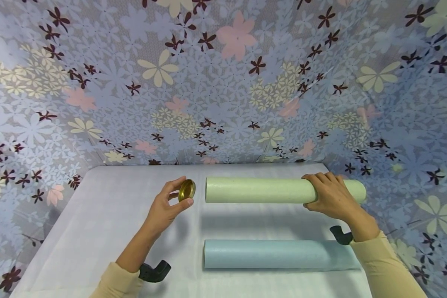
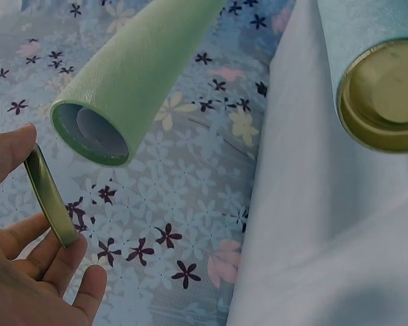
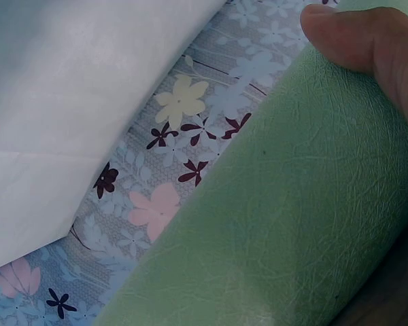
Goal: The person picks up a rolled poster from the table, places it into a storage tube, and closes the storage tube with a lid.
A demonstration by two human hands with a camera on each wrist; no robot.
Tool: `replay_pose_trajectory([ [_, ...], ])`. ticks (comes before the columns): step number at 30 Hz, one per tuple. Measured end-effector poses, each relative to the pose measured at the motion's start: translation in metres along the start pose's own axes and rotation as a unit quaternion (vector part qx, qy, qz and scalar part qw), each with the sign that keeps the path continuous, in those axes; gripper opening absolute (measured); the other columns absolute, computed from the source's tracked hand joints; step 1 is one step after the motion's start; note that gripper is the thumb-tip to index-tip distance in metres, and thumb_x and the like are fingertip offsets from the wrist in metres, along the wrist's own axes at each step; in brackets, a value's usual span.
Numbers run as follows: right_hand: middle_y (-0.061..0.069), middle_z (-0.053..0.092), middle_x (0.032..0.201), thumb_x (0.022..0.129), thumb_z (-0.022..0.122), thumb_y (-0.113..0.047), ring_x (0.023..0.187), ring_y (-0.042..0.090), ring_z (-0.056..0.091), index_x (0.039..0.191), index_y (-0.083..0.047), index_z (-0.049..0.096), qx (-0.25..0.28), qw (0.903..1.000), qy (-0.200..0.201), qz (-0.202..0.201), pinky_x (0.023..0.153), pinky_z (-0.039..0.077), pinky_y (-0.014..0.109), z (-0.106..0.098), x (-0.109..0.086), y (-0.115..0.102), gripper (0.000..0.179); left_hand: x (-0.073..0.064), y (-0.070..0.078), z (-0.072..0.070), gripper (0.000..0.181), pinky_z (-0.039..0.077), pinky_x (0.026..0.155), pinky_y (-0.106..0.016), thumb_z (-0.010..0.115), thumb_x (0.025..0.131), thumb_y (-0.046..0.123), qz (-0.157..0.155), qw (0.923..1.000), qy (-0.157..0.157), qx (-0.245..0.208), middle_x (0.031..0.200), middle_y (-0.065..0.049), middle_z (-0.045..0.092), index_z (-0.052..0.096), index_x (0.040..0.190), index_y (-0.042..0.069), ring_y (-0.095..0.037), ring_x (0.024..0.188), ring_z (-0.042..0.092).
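My left hand (image 1: 165, 209) pinches a round gold metal cap (image 1: 187, 190) between thumb and fingers, seen edge-on in the left wrist view. Just right of it is the near end of a light green tube (image 1: 260, 190), held level above the table. That end is uncapped in the left wrist view, and a pale rolled sheet (image 2: 102, 132) shows inside. My right hand (image 1: 329, 194) grips the green tube near its other end, thumb below and fingers over the top. Below it lies a light blue tube (image 1: 275, 254), whose left end carries a gold cap (image 2: 387, 95).
A white cloth covers the table (image 1: 107, 231). Flower-patterned fabric (image 1: 223, 103) rises behind the table and at both sides. Each wrist wears a black camera mount (image 1: 155, 272). The blue tube lies along the front right of the table.
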State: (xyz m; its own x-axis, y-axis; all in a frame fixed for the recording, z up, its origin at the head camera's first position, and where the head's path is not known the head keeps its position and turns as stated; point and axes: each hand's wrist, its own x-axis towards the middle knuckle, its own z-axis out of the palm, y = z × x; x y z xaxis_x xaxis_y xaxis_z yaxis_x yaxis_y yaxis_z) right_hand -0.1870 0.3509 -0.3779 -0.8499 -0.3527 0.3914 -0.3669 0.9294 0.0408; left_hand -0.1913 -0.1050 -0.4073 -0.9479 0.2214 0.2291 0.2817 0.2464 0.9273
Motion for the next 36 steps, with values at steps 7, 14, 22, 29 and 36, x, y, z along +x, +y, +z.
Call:
replay_pose_trajectory([
  [7, 0.015, 0.062, 0.111, 0.054, 0.088, -0.034, 0.101, 0.038, 0.052, 0.122, -0.013, 0.054, 0.001, 1.0000, -0.002, 0.003, 0.079, 0.036, 0.054, -0.001, -0.001, 0.000, 0.078, 0.002, 0.000, 0.009, 0.065, 0.042, 0.098, -0.047, 0.071, 0.084, 0.023, 0.011, 0.9993, -0.012, -0.032, 0.136, -0.005, 0.046, 0.041, 0.141, 0.024, -0.028, 0.126, 0.044],
  [14, 0.015, 0.061, 0.112, 0.055, 0.088, -0.034, 0.104, 0.039, 0.051, 0.123, -0.013, 0.053, 0.002, 0.9998, -0.011, 0.015, 0.082, 0.036, 0.055, -0.002, -0.002, 0.000, 0.078, 0.004, 0.004, 0.018, 0.066, 0.039, 0.101, -0.048, 0.071, 0.084, 0.022, 0.012, 0.9984, -0.021, -0.051, 0.138, -0.005, 0.045, 0.039, 0.142, 0.022, -0.029, 0.128, 0.043],
  [22, 0.015, 0.061, 0.112, 0.055, 0.088, -0.034, 0.104, 0.039, 0.051, 0.123, -0.014, 0.053, 0.004, 0.9998, -0.012, 0.015, 0.083, 0.035, 0.056, -0.003, -0.004, 0.001, 0.079, 0.006, 0.005, 0.025, 0.065, 0.035, 0.105, -0.049, 0.070, 0.085, 0.019, 0.029, 0.9971, -0.029, -0.064, 0.140, -0.005, 0.044, 0.039, 0.142, 0.021, -0.027, 0.130, 0.042],
  [29, 0.015, 0.061, 0.112, 0.055, 0.088, -0.033, 0.104, 0.039, 0.051, 0.123, -0.013, 0.053, 0.006, 0.9999, -0.010, 0.012, 0.083, 0.035, 0.056, -0.004, -0.006, 0.001, 0.079, 0.008, 0.004, 0.030, 0.064, 0.035, 0.105, -0.049, 0.068, 0.087, 0.019, 0.012, 0.9951, -0.044, -0.088, 0.145, -0.003, 0.041, 0.038, 0.143, 0.024, -0.028, 0.130, 0.042],
  [36, 0.014, 0.062, 0.111, 0.055, 0.088, -0.034, 0.102, 0.039, 0.052, 0.122, -0.014, 0.054, 0.002, 1.0000, -0.001, 0.005, 0.081, 0.036, 0.055, -0.004, -0.008, 0.001, 0.078, 0.009, 0.004, 0.034, 0.065, 0.038, 0.105, -0.049, 0.068, 0.087, 0.019, 0.005, 0.9917, -0.055, -0.116, 0.145, -0.001, 0.040, 0.037, 0.143, 0.024, -0.028, 0.130, 0.041],
])
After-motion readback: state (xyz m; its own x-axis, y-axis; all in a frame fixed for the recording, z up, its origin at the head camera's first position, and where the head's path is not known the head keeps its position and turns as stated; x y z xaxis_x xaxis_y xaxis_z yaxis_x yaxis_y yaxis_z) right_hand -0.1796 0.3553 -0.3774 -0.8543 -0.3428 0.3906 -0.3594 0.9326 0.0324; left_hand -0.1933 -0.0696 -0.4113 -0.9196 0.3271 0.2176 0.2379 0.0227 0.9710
